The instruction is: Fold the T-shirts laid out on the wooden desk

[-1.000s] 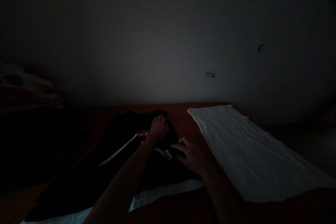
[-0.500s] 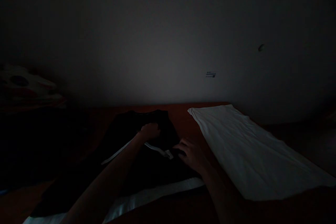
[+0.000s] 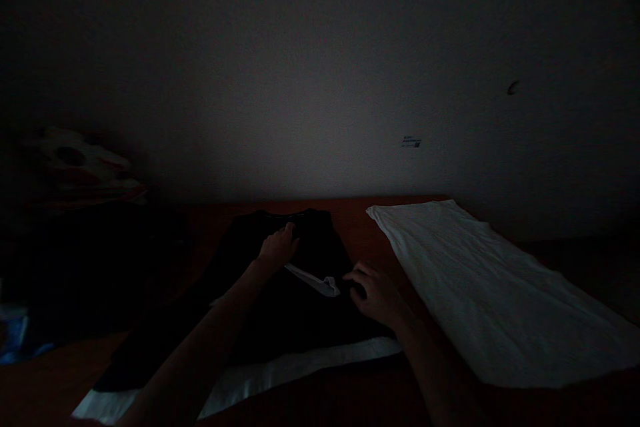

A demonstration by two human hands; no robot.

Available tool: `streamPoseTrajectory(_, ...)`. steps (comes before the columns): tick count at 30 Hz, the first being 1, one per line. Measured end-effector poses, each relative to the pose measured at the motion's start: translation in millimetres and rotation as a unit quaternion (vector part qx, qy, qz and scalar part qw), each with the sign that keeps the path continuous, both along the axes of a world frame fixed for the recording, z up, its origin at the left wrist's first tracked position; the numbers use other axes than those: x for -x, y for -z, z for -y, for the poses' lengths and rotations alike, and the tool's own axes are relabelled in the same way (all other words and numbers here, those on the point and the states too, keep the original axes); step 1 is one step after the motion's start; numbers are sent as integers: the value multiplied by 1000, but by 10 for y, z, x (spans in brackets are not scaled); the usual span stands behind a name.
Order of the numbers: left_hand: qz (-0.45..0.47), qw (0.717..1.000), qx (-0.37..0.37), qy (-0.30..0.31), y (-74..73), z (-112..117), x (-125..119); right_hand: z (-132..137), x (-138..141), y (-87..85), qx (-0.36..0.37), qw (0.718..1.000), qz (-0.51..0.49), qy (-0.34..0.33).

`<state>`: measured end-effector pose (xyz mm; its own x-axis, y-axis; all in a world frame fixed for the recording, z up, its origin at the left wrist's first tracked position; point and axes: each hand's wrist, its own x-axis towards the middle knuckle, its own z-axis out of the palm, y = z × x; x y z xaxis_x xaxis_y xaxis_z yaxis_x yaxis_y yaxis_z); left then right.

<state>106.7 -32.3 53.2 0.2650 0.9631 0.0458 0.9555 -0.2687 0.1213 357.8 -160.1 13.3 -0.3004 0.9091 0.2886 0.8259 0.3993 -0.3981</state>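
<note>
The scene is very dark. A black garment [image 3: 300,307] with a white stripe [image 3: 315,279] and a white band along its near edge lies on a reddish-brown table [image 3: 360,233]. My left hand [image 3: 277,248] rests on the upper part of the garment, fingers stretched flat toward the collar. My right hand [image 3: 377,293] sits at the garment's right edge, fingers curled and pressed on the fabric beside the stripe's end; whether it grips the cloth is unclear.
A long white cloth [image 3: 480,287] lies flat on the right side of the table. A dim pale and reddish pile [image 3: 80,167] sits far left, with something blue [image 3: 20,340] at the left edge. A plain wall rises behind.
My left hand slid back from the collar, then reached up again with fingers flat. The red print on the garment is now hidden. My right hand stayed put.
</note>
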Motion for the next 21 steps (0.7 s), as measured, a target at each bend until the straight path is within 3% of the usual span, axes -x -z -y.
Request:
streamPoseTrajectory(4, 5, 996, -10, 84, -34, 254, 310, 43, 15, -49, -12, 1000, -15, -15)
streamPoseTrajectory(7, 18, 988, -24, 154, -10, 513, 685, 53, 22, -64, -14, 999, -29, -16)
streamPoseTrajectory(14, 50, 987, -72, 133, 70, 976, 1701, 48, 48, 2, -70, 997, -31, 16)
streamPoseTrajectory(17, 67, 983, -82, 150, 96, 1067, 1877, 48, 59, 1, -76, 997, -17, -11)
streamPoseTrajectory(21, 74, 979, -93, 164, 87, 1105, 1876, 32, 81, -26, -49, 997, 27, -52)
